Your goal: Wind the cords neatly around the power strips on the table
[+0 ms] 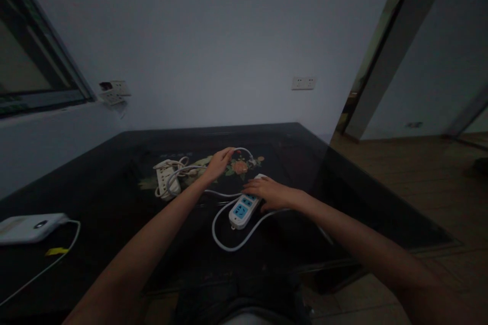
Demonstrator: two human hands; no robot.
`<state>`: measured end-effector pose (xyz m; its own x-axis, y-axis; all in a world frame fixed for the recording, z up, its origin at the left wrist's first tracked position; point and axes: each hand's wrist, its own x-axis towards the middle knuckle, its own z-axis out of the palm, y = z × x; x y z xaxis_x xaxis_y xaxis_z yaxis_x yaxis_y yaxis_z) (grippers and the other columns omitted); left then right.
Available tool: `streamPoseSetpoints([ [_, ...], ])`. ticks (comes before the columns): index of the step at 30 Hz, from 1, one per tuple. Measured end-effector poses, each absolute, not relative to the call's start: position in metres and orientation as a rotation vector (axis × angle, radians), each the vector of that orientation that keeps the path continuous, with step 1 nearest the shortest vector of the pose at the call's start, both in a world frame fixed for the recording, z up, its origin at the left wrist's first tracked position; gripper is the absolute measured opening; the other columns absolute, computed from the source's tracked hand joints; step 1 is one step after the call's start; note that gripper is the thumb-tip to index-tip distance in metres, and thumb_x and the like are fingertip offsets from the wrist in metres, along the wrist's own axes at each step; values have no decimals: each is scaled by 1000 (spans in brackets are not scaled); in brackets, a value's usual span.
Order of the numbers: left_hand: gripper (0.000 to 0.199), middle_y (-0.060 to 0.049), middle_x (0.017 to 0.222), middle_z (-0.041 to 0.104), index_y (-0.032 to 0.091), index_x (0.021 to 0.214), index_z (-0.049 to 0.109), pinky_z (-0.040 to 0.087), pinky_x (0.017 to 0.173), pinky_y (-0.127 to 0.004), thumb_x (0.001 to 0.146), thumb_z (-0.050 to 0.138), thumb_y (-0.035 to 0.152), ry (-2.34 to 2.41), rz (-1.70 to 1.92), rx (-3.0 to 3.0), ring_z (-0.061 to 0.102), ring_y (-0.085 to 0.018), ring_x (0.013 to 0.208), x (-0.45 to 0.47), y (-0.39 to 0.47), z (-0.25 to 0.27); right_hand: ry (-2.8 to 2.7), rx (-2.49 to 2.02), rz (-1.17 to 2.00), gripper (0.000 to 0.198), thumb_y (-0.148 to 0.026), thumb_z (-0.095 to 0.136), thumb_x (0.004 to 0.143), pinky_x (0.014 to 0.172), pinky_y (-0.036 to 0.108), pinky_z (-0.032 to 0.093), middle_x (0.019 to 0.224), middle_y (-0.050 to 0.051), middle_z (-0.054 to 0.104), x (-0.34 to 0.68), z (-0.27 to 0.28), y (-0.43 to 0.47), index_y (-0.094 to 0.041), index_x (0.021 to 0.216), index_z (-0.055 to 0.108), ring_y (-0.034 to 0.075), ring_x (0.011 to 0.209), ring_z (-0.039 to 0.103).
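The left hand (218, 164) is closed: thumb and fingertips pinch a white cable (243, 149). From the fingertips, the cable arcs right to its end, over the floral print (240, 167) on the tabletop; the end fitting is too small to identify. The right hand (267, 191) is partly closed on the white power strip (241, 211) with blue sockets: the fingers lie bent across its far half and the thumb is at its right side. The strip lies flat on the black table (305, 249), right of the left hand and nearer the person. A loop of white cord (229, 249) curves around its near end.

To the left, a second, cream power strip (166, 179) lies among coiled cords. Further left and nearer, a white device (34, 227) has a cable attached; a yellow piece (57, 251) lies beside it. Behind the table, a double socket (304, 83) is set in the wall.
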<state>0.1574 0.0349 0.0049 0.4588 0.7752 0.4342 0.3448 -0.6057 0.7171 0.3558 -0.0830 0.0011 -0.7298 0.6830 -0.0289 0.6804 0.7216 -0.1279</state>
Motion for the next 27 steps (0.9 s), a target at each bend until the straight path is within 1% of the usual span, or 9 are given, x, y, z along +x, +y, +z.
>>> streamPoseSetpoints([
  [2, 47, 1, 64, 42, 11, 107, 64, 31, 54, -21, 93, 33, 42, 939, 1046, 2153, 39, -13, 60, 156, 35, 2, -2978, -1131, 140, 73, -17, 75, 67, 104, 54, 30, 139, 15, 48, 345, -2, -80, -18, 134, 46, 32, 130, 40],
  [3, 47, 1, 64, 43, 11, 108, 64, 32, 54, -21, 93, 33, 43, 942, 1048, 2148, 40, -13, 60, 155, 35, 0, -3017, -1112, 109, 70, -17, 74, 68, 103, 55, 31, 136, 16, 51, 341, -3, -78, -18, 133, 47, 32, 127, 44],
  [6, 48, 1, 65, 47, 12, 108, 64, 33, 54, -21, 93, 34, 45, 958, 1053, 2140, 42, -13, 60, 151, 35, -5, -3114, -1046, -5, 56, -18, 69, 74, 97, 52, 37, 123, 15, 59, 332, -3, -75, -16, 127, 52, 30, 112, 56],
  [9, 46, 0, 65, 51, 11, 105, 65, 35, 55, -22, 92, 36, 45, 986, 1049, 2146, 44, -13, 60, 147, 36, -11, -3117, -969, -123, 48, -22, 67, 78, 93, 45, 41, 118, 14, 60, 332, 9, -75, -16, 124, 54, 28, 106, 58],
  [12, 44, -2, 69, 59, 11, 104, 66, 39, 58, -23, 91, 39, 43, 1021, 1042, 2154, 49, -15, 64, 145, 38, -19, -3043, -863, -219, 46, -21, 64, 81, 87, 40, 44, 118, 14, 60, 339, 37, -81, -16, 125, 52, 26, 106, 57],
  [15, 41, -5, 76, 65, 11, 101, 67, 42, 63, -25, 91, 40, 40, 1056, 1040, 2165, 54, -17, 70, 147, 41, -27, -2956, -791, -354, 42, -19, 60, 84, 90, 42, 41, 121, 15, 58, 348, 75, -88, -16, 125, 53, 26, 109, 54],
  [19, 38, -7, 84, 68, 11, 98, 67, 46, 69, -27, 92, 37, 35, 1114, 1053, 2187, 59, -18, 75, 151, 48, -38, -2899, -792, -506, 49, -14, 63, 80, 89, 40, 42, 119, 14, 58, 358, 117, -98, -16, 127, 51, 24, 105, 54],
  [23, 35, -10, 96, 67, 11, 118, 57, 48, 77, -31, 92, 38, 26, 1221, 1099, 2202, 61, -19, 81, 149, 56, -50, -2853, -811, -629, 48, -12, 63, 80, 92, 41, 40, 118, 12, 59, 367, 136, -108, -17, 126, 51, 23, 106, 55],
  [27, 39, -13, 111, 61, 14, 125, 52, 43, 94, -40, 87, 43, 13, 1288, 1116, 2266, 58, -22, 103, 142, 56, -65, -2812, -799, -699, 45, -11, 60, 82, 97, 45, 39, 120, 11, 59, 373, 135, -116, -18, 126, 51, 24, 111, 54],
])
